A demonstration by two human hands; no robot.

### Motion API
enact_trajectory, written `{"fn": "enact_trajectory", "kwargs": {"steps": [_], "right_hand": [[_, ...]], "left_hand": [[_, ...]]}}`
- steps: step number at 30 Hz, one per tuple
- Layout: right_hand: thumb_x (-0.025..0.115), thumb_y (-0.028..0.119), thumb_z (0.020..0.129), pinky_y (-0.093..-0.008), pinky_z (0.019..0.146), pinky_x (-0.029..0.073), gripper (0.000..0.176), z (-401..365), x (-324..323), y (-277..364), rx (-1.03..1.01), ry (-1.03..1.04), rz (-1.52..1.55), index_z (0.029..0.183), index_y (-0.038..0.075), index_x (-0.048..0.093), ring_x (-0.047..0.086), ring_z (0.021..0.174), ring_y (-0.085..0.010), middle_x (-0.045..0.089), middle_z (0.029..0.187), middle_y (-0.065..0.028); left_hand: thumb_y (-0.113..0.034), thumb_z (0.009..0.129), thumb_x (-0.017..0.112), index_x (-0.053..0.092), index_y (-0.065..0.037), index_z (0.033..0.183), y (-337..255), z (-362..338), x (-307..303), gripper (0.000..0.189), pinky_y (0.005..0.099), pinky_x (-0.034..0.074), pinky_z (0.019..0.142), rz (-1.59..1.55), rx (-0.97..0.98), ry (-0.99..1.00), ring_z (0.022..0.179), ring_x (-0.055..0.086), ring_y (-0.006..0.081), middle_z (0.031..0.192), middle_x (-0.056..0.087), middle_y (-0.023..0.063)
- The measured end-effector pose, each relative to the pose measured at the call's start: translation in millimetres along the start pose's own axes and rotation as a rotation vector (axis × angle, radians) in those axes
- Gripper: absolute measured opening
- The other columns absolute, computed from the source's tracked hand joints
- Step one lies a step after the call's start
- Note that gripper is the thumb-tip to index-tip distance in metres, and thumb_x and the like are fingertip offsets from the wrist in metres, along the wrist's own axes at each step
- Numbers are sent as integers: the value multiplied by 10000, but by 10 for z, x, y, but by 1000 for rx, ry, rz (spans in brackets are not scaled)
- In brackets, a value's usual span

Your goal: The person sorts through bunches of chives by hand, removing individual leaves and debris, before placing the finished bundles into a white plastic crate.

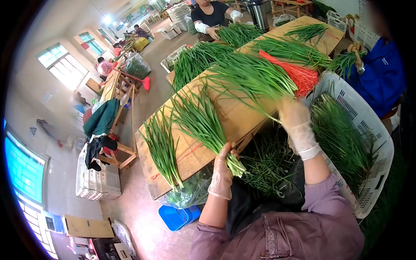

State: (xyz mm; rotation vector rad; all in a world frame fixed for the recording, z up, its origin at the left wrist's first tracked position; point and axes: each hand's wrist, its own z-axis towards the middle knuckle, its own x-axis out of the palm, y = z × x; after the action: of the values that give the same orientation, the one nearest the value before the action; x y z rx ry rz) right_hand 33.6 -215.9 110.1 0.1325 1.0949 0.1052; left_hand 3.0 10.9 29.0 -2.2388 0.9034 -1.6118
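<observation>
My left hand, in a clear glove, is closed round the pale stem ends of a bunch of long green leaves at the table's near edge. My right hand, also gloved, is blurred beside the stems of a larger pile; its fingers are smeared by motion. Red ties lie fanned out behind that pile. To the left of the held bunch, a smaller bunch rests on the wooden table, near a thin red tie.
A white crate of greens stands at my right. Loose trimmings lie below the table edge, and a blue bin is under its left corner. One person works across the table, another in blue at the right.
</observation>
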Motion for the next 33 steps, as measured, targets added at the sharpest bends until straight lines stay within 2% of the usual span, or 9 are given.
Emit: {"fn": "enact_trajectory", "kwargs": {"steps": [2, 7, 8, 17, 21, 23, 27, 29, 33], "right_hand": [[499, 248, 840, -343, 448, 465, 209, -186, 473, -56, -147, 348, 20, 745, 69, 548, 598, 526, -251, 587, 577, -86], [524, 251, 827, -363, 415, 414, 233, -721, 619, 209, -139, -6, 192, 689, 71, 471, 566, 505, -255, 543, 556, -90], [531, 231, 818, -356, 416, 406, 220, -792, 580, 267, -67, 73, 357, 677, 78, 457, 547, 499, -248, 515, 544, -81], [563, 175, 754, -345, 494, 428, 119, -1064, 619, 337, -423, -52, 200, 754, 85, 486, 538, 559, -234, 494, 597, -69], [538, 170, 814, -339, 499, 420, 127, -1057, 883, 73, -46, -55, 749, 761, 55, 526, 536, 541, -233, 585, 683, -92], [513, 218, 858, -270, 492, 413, 208, -1003, 861, -56, 442, 407, 1447, 769, 31, 524, 533, 544, -153, 591, 696, -43], [503, 234, 867, -212, 517, 410, 236, -822, 769, 113, 188, 408, 1604, 866, 3, 553, 527, 584, -105, 600, 737, -41], [574, 213, 806, -298, 576, 424, 216, -746, 793, 215, 7, 459, 1220, 822, -3, 586, 549, 642, -183, 584, 713, -102], [571, 183, 797, -309, 574, 416, 198, -752, 872, 305, 52, 404, 1173, 749, -8, 565, 543, 630, -200, 547, 660, -115]], "left_hand": [[-122, 782, 626, 547, -6, 905, 87, 44, -14, 186, 211, 443, 513, 56, -3, -53, 569, 500, 97, 695, 539, 25], [-81, 780, 622, 511, -24, 991, 223, 58, 25, 246, 244, 470, 545, 191, 16, -96, 615, 518, 108, 863, 596, 70], [-87, 783, 625, 519, -32, 973, 262, 70, 55, 225, 250, 471, 555, 197, 20, -125, 637, 518, 110, 882, 601, 69], [-104, 749, 661, 573, -53, 880, 367, 132, 79, 166, 260, 458, 506, 264, -39, -181, 560, 528, 130, 667, 557, 20], [-104, 750, 656, 559, -44, 843, 258, 42, 56, 147, 240, 439, 487, 195, -55, -140, 520, 517, 126, 617, 535, 18], [-154, 759, 658, 562, -95, 806, 205, 25, 37, 123, 243, 452, 469, 212, -69, -132, 497, 527, 121, 597, 533, -8], [-128, 751, 659, 561, -69, 835, 218, 22, 42, 142, 237, 451, 482, 201, -81, -111, 510, 522, 118, 614, 535, 0], [-104, 747, 654, 567, -41, 864, 261, 49, 40, 159, 230, 442, 491, 209, -88, -133, 525, 513, 113, 628, 535, 8], [-106, 750, 651, 567, -53, 850, 260, 102, 8, 141, 244, 445, 476, 221, -53, -152, 518, 518, 126, 616, 536, 7]]}}
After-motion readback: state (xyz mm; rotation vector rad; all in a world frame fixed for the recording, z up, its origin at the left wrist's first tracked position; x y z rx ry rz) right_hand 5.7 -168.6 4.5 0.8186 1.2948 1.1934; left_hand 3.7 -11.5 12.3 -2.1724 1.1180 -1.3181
